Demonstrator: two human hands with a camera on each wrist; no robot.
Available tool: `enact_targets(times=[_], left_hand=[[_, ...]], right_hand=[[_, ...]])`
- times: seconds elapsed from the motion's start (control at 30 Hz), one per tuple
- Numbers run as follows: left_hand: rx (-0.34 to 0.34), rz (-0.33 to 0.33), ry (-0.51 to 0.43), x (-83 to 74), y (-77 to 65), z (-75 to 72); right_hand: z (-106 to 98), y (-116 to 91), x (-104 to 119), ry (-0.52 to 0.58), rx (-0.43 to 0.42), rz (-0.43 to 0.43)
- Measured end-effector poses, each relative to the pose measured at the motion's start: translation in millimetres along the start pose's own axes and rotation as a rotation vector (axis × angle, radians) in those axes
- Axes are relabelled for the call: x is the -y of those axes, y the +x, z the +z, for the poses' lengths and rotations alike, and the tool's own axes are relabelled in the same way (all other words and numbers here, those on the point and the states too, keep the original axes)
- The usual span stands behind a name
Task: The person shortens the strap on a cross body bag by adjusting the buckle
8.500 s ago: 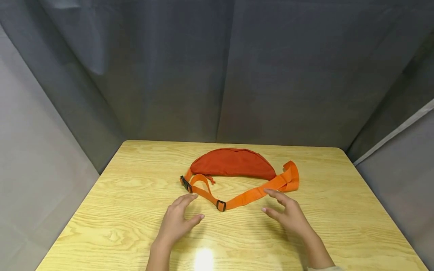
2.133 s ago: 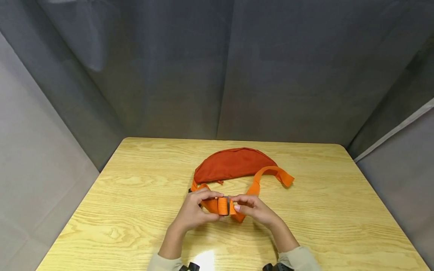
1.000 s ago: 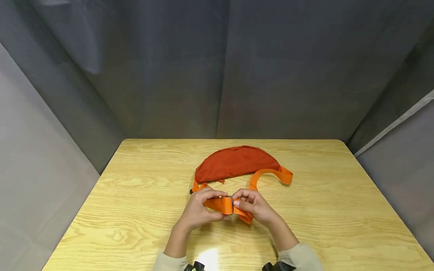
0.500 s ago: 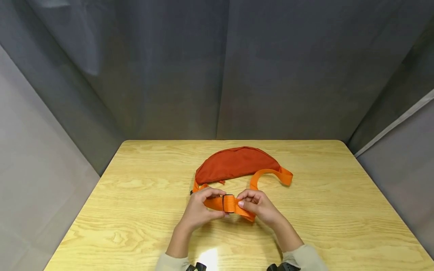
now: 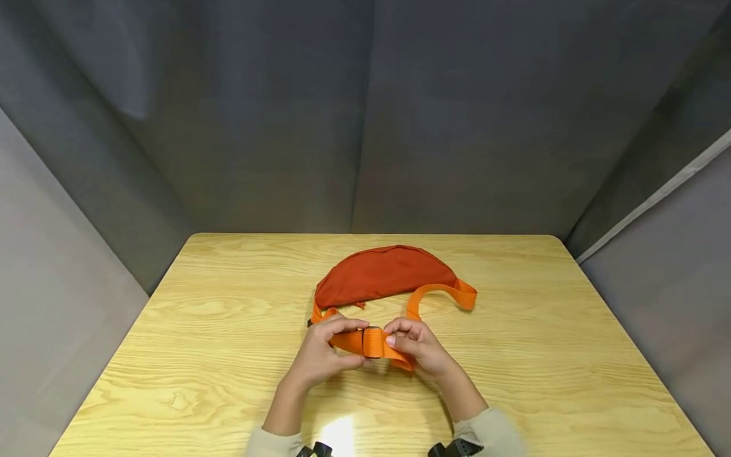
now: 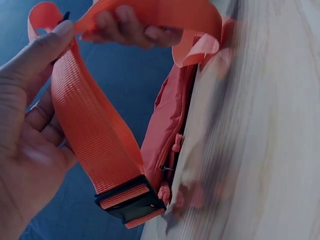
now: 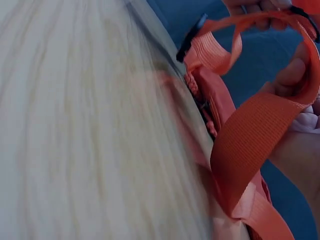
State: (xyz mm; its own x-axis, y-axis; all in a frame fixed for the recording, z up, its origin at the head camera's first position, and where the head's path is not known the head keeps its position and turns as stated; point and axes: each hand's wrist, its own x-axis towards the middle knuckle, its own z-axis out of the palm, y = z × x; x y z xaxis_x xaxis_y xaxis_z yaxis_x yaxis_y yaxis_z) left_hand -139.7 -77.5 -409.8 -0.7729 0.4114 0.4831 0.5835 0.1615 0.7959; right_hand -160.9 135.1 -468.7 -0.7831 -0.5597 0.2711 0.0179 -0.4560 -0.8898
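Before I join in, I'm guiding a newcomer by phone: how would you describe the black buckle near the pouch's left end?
On the wooden table lies a red half-moon pouch. Near its left end, just beyond the left hand, an orange strap carries the black buckle. It is bulkier than the thin slider, which the left hand pinches.

Head view: from above and behind the left hand (image 5: 320, 355) and right hand (image 5: 421, 347), facing forward-down, farthest off. Wrist views: close in, each looking forward past its own hand, tipped sideways; table (image 6: 265, 120) stands upright. Both share the orange strap (image 6: 97, 130) between the hands.
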Motion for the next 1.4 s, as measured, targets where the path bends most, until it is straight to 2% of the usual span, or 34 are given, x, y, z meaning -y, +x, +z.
enact_targets(times=[0.13, 0.37, 0.57, 0.7, 0.83, 1.0, 1.2, 1.4], left_hand=[[0.005, -0.016, -0.017, 1.3, -0.4, 0.0], [-0.004, 0.034, -0.004, -0.9, 1.2, 1.2], [0.001, 0.033, 0.024, -3.5, -0.2, 1.2], [-0.006, -0.001, 0.051, -3.4, 0.7, -0.9], [0.005, -0.03, 0.039, -2.5, 0.3, -2.1], [0.011, -0.021, 0.015, -2.0, 0.0, -1.7], [0.03, -0.082, 0.004, -0.2, -1.3, -1.7], [0.028, -0.091, -0.019, 3.8, -2.6, -1.6]], right_hand=[[2.6, 4.2, -0.9, 0.014, 0.0, 0.015], [1.1, -0.7, -1.8, -0.003, -0.086, 0.041], [6.2, 2.7, -3.3, 0.024, -0.058, 0.027], [7.0, 5.8, -3.8, 0.038, -0.057, 0.0], [5.5, 5.9, -5.7, 0.049, -0.035, -0.02], [4.7, 6.0, -8.4, 0.037, -0.042, -0.003], [6.7, 8.7, -8.2, 0.05, -0.038, -0.009], [7.3, 7.5, -7.6, 0.022, -0.066, 0.028]])
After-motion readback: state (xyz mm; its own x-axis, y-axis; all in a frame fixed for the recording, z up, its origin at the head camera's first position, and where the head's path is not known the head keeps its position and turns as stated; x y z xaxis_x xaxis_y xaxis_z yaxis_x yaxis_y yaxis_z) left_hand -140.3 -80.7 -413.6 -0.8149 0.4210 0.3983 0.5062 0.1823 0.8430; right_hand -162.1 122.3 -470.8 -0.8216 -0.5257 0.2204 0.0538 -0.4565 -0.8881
